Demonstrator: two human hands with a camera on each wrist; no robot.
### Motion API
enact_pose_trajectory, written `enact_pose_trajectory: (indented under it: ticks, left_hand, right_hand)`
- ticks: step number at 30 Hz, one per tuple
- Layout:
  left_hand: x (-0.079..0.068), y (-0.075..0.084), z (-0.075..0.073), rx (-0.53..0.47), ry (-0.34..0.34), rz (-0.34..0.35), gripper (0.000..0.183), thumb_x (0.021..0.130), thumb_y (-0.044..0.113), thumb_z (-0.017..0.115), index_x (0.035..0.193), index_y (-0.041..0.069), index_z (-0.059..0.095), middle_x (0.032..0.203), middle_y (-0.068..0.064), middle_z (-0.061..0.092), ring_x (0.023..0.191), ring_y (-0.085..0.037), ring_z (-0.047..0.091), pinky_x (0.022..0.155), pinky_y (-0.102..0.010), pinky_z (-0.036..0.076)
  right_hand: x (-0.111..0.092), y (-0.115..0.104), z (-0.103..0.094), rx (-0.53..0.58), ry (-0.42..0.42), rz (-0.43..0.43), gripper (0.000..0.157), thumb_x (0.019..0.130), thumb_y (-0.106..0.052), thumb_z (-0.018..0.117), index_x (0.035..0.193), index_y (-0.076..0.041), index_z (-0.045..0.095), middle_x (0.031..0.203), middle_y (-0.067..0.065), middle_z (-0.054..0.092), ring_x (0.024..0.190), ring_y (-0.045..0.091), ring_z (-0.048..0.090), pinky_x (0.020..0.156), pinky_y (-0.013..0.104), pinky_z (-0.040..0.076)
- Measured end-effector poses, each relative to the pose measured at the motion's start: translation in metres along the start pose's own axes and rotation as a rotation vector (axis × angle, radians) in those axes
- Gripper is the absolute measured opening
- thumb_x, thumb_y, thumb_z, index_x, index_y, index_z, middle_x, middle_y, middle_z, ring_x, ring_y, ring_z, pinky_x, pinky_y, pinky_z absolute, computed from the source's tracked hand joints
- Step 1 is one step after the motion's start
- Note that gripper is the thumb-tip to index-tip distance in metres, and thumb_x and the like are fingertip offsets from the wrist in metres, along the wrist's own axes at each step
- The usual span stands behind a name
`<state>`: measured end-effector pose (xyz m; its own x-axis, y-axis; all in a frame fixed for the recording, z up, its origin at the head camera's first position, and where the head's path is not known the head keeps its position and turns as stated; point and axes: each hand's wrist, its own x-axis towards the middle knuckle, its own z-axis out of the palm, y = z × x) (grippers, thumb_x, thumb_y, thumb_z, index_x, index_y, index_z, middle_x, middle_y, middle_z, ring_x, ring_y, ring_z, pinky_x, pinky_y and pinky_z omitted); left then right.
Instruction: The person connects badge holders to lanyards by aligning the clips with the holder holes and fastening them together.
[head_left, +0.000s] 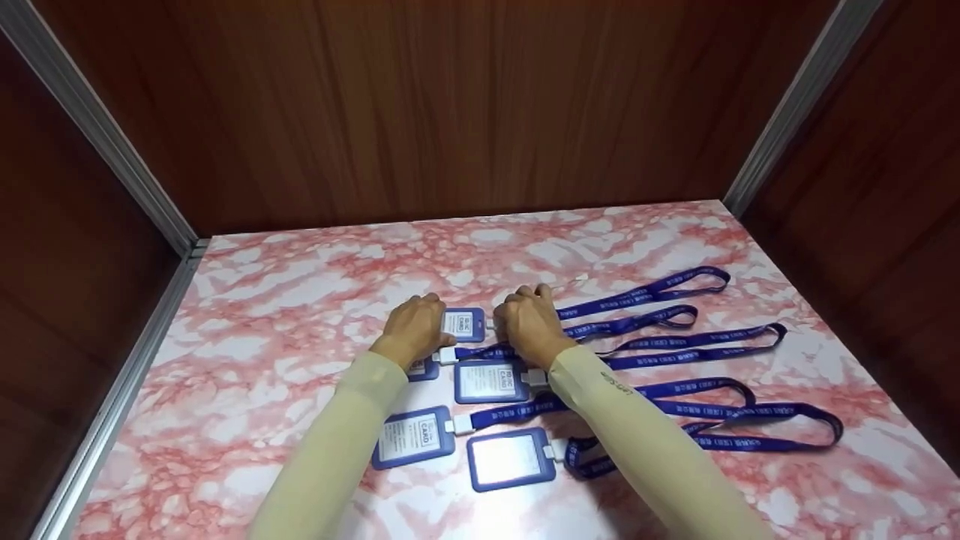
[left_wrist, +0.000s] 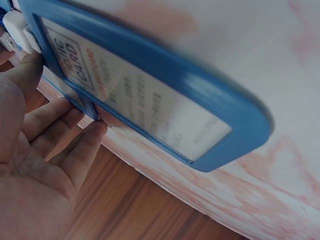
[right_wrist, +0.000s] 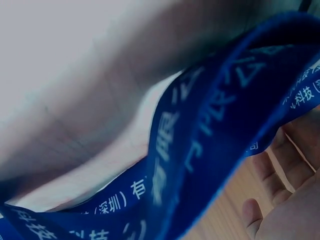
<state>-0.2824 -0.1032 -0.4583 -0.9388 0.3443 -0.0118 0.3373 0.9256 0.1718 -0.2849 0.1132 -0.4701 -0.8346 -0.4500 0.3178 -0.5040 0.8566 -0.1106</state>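
Observation:
Towards the back of the table lies a blue badge holder [head_left: 466, 325] with a white card. My left hand [head_left: 412, 330] grips its left end between thumb and fingers. At its clip, my right hand [head_left: 531, 324] holds the blue lanyard [head_left: 600, 305], fingers curled; the exact grip is hidden. Under my left wrist lies another badge holder [left_wrist: 145, 95], partly covered in the head view, its white clip [left_wrist: 20, 30] near the thumb. Printed lanyard straps [right_wrist: 200, 130] loop in front of the right hand [right_wrist: 290, 190] in the right wrist view.
Nearer me lie more badge holders: one below the hands [head_left: 491, 381], one at left [head_left: 414, 437] and a glare-covered one [head_left: 511, 459]. Their lanyards [head_left: 780, 427] stretch right, partly beneath my right forearm. Brown panels [head_left: 465, 112] enclose the pink marbled table [head_left: 315, 262].

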Motion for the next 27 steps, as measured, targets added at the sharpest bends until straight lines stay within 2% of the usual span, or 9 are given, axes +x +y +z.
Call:
enact_pose_trajectory:
  ticks: [8, 13, 27]
  left_hand:
    - [0.0, -0.0001, 0.0002, 0.007, 0.006, 0.006, 0.044, 0.086, 0.039, 0.083, 0.107, 0.003, 0.071, 0.107, -0.008, 0.064, 0.102, -0.03, 0.063, 0.092, -0.045, 0.055]
    - [0.0009, 0.001, -0.001, 0.007, -0.013, -0.007, 0.045, 0.087, 0.039, 0.083, 0.11, 0.003, 0.071, 0.111, -0.008, 0.064, 0.103, -0.03, 0.063, 0.094, -0.045, 0.055]
    - [0.0016, 0.0007, 0.0006, 0.002, -0.001, -0.001, 0.043, 0.086, 0.039, 0.084, 0.108, 0.003, 0.072, 0.108, -0.007, 0.065, 0.102, -0.031, 0.063, 0.093, -0.044, 0.054]
  right_hand:
    - [0.0021, -0.0015, 0.0016, -0.006, -0.02, 0.003, 0.016, 0.078, -0.004, 0.074, 0.067, -0.015, 0.07, 0.077, 0.003, 0.069, 0.087, 0.03, 0.059, 0.089, 0.053, 0.036]
    - [0.0041, -0.0023, 0.0023, -0.046, -0.034, 0.001, 0.014, 0.079, -0.005, 0.072, 0.07, -0.017, 0.072, 0.08, 0.003, 0.07, 0.088, 0.029, 0.059, 0.088, 0.051, 0.037]
    - [0.0057, -0.0038, 0.004, -0.025, 0.003, -0.041, 0.014, 0.073, -0.01, 0.076, 0.065, -0.019, 0.068, 0.078, 0.002, 0.07, 0.086, 0.03, 0.058, 0.087, 0.053, 0.036]
